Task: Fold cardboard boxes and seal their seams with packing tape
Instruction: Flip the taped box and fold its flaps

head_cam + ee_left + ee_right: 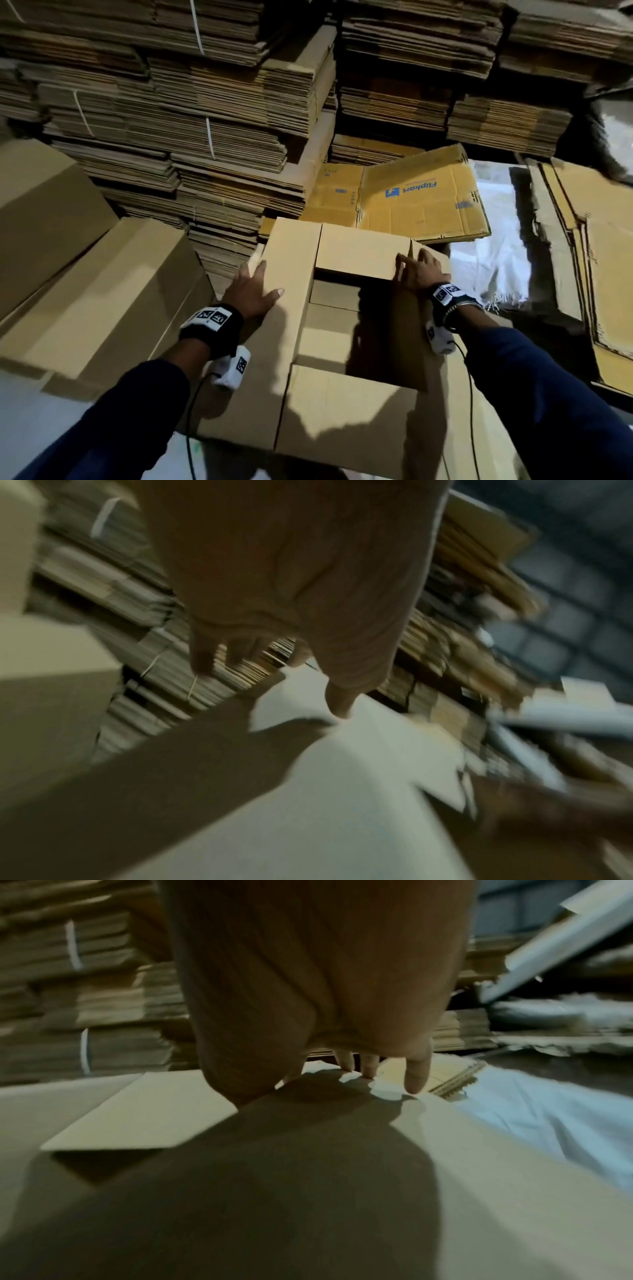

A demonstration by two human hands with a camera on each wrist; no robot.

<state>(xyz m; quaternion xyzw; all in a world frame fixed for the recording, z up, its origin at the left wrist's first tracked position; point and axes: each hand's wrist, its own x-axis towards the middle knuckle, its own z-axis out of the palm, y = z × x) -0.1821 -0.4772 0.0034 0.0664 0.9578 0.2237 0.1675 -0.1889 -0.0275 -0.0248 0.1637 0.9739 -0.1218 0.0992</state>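
Observation:
A plain brown cardboard box (342, 411) stands open-topped in front of me. Its far short flap (356, 253) is folded down over the dark opening (363, 329). My left hand (265, 282) lies flat with straight fingers on the left long flap (291, 267), thumb spread. My right hand (411, 262) presses with straight fingers on the right long flap (407, 342), beside the far flap's corner. In the blurred left wrist view the left hand (274, 680) reaches over pale cardboard (342, 791). In the right wrist view the right hand's fingertips (363, 1073) touch the flap (479, 1150). No tape roll is visible.
Made-up brown boxes (85, 291) are piled at the left. Strapped stacks of flat cardboard (171, 137) fill the background. A yellow printed flat box (421, 195) leans behind the box. A white sheet (489, 260) and more flat cardboard (582, 257) lie at the right.

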